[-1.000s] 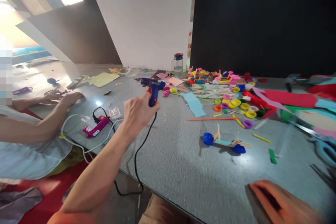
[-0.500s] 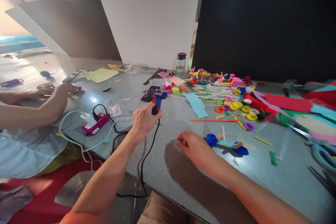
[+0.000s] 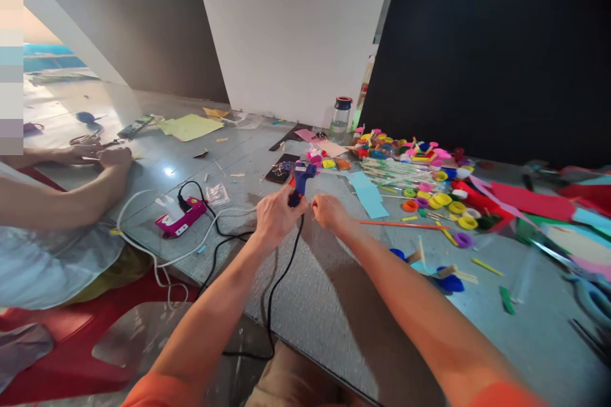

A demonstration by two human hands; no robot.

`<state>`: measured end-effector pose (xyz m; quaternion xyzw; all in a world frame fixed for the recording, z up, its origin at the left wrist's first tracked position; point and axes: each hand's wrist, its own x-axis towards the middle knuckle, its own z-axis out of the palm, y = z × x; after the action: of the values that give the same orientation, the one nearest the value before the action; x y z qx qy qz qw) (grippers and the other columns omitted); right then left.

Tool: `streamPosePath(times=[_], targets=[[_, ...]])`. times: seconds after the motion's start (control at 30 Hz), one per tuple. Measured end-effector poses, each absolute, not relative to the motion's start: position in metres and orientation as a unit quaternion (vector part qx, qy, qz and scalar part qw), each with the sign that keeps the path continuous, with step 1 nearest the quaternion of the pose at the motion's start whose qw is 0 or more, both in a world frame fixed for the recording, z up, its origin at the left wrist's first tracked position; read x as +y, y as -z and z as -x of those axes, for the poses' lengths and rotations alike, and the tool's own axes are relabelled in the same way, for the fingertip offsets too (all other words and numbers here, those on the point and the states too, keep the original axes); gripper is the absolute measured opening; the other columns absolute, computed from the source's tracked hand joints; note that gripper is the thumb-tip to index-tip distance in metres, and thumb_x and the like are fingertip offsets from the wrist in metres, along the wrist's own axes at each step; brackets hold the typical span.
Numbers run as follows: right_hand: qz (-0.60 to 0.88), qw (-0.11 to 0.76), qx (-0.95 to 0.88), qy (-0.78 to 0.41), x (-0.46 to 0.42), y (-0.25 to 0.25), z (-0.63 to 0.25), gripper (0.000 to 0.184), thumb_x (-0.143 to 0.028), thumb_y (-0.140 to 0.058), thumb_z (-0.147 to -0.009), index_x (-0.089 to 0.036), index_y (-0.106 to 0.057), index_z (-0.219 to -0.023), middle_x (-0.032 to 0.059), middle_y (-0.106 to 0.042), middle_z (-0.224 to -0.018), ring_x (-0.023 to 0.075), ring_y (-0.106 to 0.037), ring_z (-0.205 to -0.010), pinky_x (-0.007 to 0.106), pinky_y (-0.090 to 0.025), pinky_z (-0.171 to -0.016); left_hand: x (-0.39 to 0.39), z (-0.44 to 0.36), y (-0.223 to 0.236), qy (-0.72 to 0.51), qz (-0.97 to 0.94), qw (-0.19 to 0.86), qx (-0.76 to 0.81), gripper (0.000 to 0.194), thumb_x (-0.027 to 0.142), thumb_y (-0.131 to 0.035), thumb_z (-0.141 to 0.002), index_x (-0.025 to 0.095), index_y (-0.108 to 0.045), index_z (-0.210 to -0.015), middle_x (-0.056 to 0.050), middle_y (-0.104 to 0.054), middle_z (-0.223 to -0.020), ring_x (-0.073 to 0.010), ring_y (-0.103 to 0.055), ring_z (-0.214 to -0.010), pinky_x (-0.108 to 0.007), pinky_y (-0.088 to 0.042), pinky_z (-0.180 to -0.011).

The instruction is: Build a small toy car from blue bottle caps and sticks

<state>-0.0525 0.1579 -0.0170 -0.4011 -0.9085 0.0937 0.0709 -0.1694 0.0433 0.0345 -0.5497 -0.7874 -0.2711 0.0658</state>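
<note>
A blue glue gun with an orange trigger is gripped by its handle in my left hand, its nozzle end pointing left and away over the black phone-like slab. From the handle a black cord runs down past the table edge. My right hand is just right of the handle, with its fingers curled in; I see nothing in them. Partly behind my right forearm lies a small built piece of wooden sticks, light-blue paper and blue caps.
A magenta power strip with white and black leads lies to the left, near another person's hands. Bottle caps, sticks, coloured paper and scissors spread across the right. A bottle stands at the back by upright boards.
My right hand has come from the lower right over to beside the glue gun, its fingers curling in. The glue gun in my left hand has been lowered a little and shifted right.
</note>
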Motion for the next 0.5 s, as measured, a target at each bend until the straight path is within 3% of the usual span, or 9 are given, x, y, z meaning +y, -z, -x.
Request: streamPosePath(times=[0.2, 0.3, 0.5], targets=[[0.361, 0.071, -0.923, -0.112, 0.153, 0.013, 0.044, 0.022, -0.033, -0.062, -0.099, -0.014, -0.066, -0.110, 0.0076, -0.068, -0.112, 0.0204, -0.066, -0.100, 0.041, -0.056, -0.089, 0.042, 0.171, -0.025, 0.282, 0.553, 0.057, -0.781, 0.024, 0.043, -0.056, -0.090, 0.023, -0.068, -0.090, -0.003, -0.075, -0.081, -0.0223, -0.070, -0.078, -0.029, -0.030, -0.062], [0.346, 0.089, -0.926, -0.123, 0.145, 0.012, 0.031, 0.011, -0.021, -0.062, -0.097, -0.013, -0.069, -0.096, 0.0059, -0.070, -0.096, 0.0171, -0.067, -0.092, 0.032, -0.052, -0.085, 0.042, 0.171, -0.022, 0.281, 0.551, 0.049, -0.784, 0.023, 0.043, -0.056, -0.090, 0.023, -0.068, -0.089, -0.003, -0.076, -0.081, -0.0221, -0.070, -0.078, -0.029, -0.030, -0.062], [0.353, 0.124, -0.919, -0.122, 0.148, 0.014, 0.017, 0.014, -0.020, -0.074, -0.088, -0.012, -0.068, -0.099, 0.0082, -0.070, -0.096, 0.0164, -0.064, -0.086, 0.026, -0.044, -0.075, 0.043, 0.170, -0.019, 0.278, 0.544, 0.032, -0.791, 0.023, 0.042, -0.055, -0.091, 0.023, -0.069, -0.092, -0.003, -0.076, -0.084, -0.0215, -0.070, -0.079, -0.029, -0.032, -0.063]])
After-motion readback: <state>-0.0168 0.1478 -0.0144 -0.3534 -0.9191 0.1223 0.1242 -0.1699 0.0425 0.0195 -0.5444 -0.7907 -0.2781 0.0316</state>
